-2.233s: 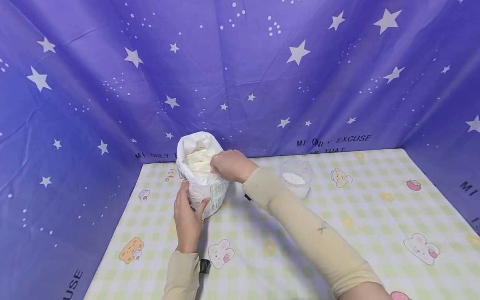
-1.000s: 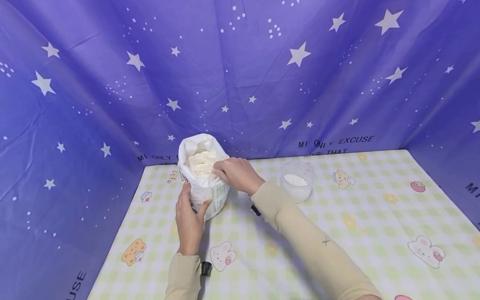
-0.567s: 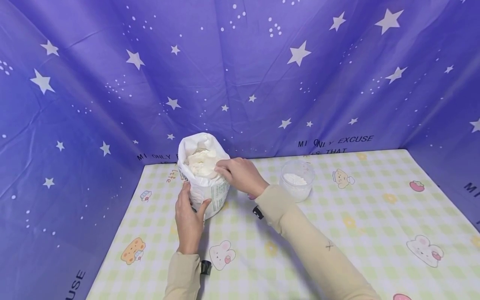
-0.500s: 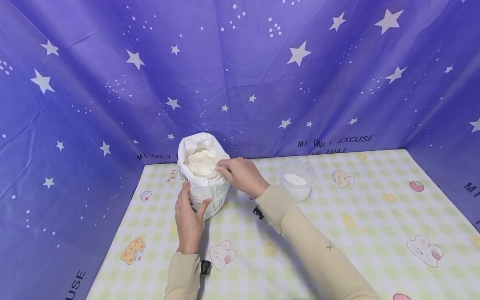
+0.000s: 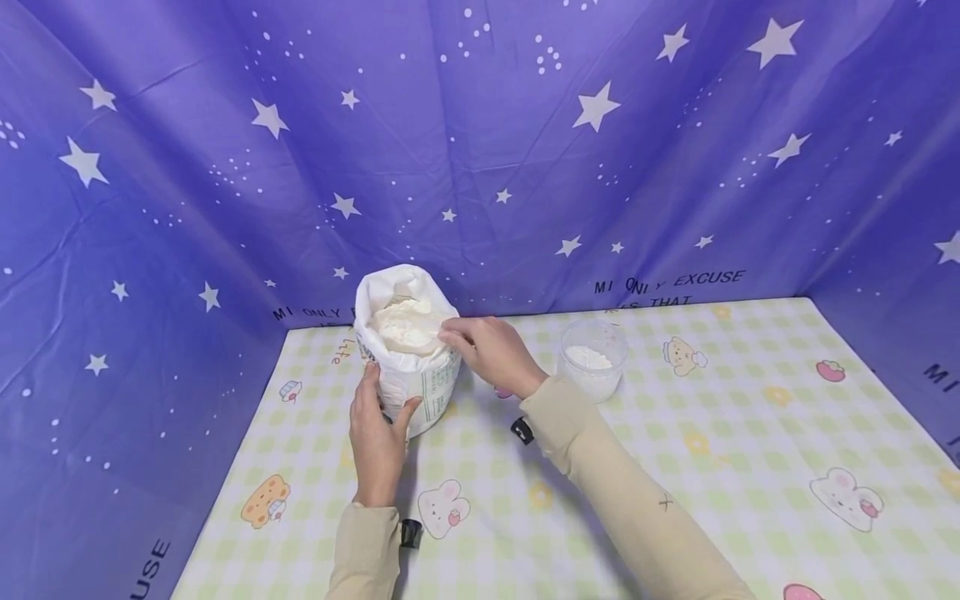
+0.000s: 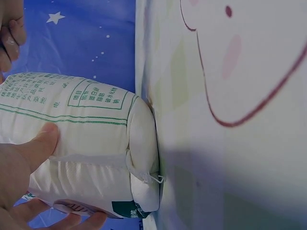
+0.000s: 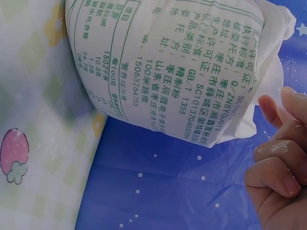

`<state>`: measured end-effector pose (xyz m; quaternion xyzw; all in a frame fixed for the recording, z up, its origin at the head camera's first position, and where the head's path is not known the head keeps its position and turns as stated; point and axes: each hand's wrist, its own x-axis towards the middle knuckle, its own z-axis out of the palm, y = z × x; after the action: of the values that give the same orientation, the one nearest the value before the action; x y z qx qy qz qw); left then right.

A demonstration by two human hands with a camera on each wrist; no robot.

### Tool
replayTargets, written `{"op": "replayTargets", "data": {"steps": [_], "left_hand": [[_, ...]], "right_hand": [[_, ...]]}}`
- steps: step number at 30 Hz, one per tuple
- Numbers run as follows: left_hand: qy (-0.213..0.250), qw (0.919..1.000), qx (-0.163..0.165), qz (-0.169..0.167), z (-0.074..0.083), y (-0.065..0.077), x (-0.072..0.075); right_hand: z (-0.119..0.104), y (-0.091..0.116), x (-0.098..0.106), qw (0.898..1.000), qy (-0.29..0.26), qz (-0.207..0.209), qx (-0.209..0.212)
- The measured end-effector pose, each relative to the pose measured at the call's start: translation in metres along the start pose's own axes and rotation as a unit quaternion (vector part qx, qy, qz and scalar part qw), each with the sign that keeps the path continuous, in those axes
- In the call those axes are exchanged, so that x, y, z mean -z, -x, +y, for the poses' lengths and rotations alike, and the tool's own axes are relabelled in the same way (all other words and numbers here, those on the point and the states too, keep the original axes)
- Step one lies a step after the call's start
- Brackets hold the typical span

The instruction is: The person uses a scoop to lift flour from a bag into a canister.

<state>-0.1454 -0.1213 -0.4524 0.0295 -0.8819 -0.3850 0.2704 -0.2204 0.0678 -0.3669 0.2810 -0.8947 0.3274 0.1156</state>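
Note:
A white cloth-like flour bag [image 5: 420, 392] with green print stands upright with its top rolled open. Pale flour [image 5: 408, 325] shows inside it. My left hand [image 5: 378, 437] grips the bag's near side, thumb [image 6: 45, 139] on the front and fingers round the left. At the right rim my right hand [image 5: 491, 354] pinches a thin, pale, translucent thing [image 7: 284, 116] between thumb and forefinger; most of it is hidden, so I cannot tell its kind. White dust coats the curled fingers [image 7: 278, 148]. Right of that hand stands a clear round tub [image 5: 592, 367] partly filled with white powder.
A green-and-white checked tablecloth [image 5: 600, 517] with cartoon prints covers the table. Purple star-patterned curtains [image 5: 480, 150] rise right behind the bag and along both sides. A black strap piece [image 5: 522, 430] sits at the right wrist, another [image 5: 410, 533] at the left.
My right hand has drawn back from deeper in the bag to its right rim, shifting slightly right and down. The flour surface inside looks changed. My left hand keeps its grip; the tub stays put.

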Motion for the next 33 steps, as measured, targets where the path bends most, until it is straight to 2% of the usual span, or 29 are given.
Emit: {"op": "replayTargets", "data": {"steps": [24, 33], "left_hand": [[0.006, 1.0000, 0.004, 0.000, 0.000, 0.000, 0.001], [0.006, 1.0000, 0.000, 0.001, -0.001, 0.000, 0.000]], "right_hand": [[0.001, 0.014, 0.003, 0.996, -0.052, 0.058, -0.046], [0.003, 0.018, 0.004, 0.994, -0.065, 0.072, -0.045]]}}
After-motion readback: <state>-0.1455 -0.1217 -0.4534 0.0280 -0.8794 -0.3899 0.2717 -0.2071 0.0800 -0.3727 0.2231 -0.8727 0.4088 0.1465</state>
